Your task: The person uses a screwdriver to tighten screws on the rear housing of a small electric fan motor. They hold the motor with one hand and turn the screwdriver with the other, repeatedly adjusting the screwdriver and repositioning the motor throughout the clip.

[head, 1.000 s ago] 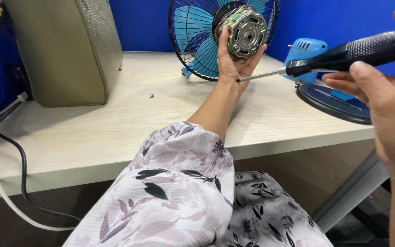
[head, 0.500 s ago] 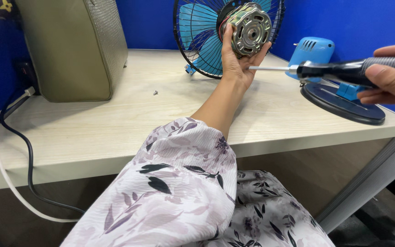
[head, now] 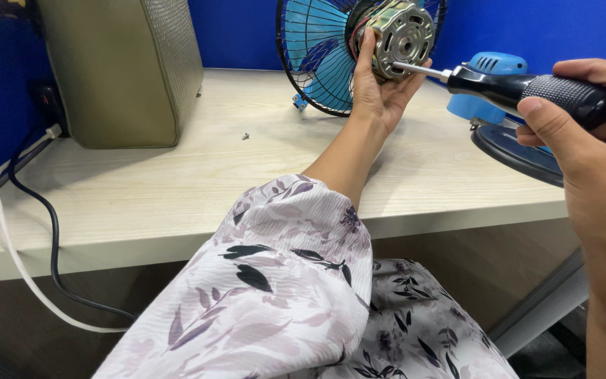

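Item 1: motor (head: 402, 36), bare metal, round, copper windings visible at its back. Held up over the surface's far edge, in front of the fan guard. Left hand (head: 380, 91) cups it from below and behind, fingers closed around its body.

Item 2: screwdriver (head: 520, 88), black handle, thin steel shaft. Right hand (head: 590, 147) has its fingers wrapped shut on the grip. The tip touches the motor's face, near a screw point; whether it is seated in a screw head is too small to tell.

Item 3: fan guard (head: 317, 56), black wire cage with blue blades, upright at the far edge of the surface (head: 177, 189).

Item 4: fan base (head: 513, 151), dark disc with blue housing, at the right edge.

Item 5: 1 small loose screw (head: 245, 136), mid-surface, well apart from both hands.

Item 6: grey box (head: 120, 67), far left corner; 2 cables (head: 29, 231), 1 black and 1 white, hang off the left edge.

Risks, as judged: the tip may slip off the motor's face and jab the left palm, since the motor is held in air, unbraced. The loose screw could be swept off the surface by the sleeve (head: 275, 281).
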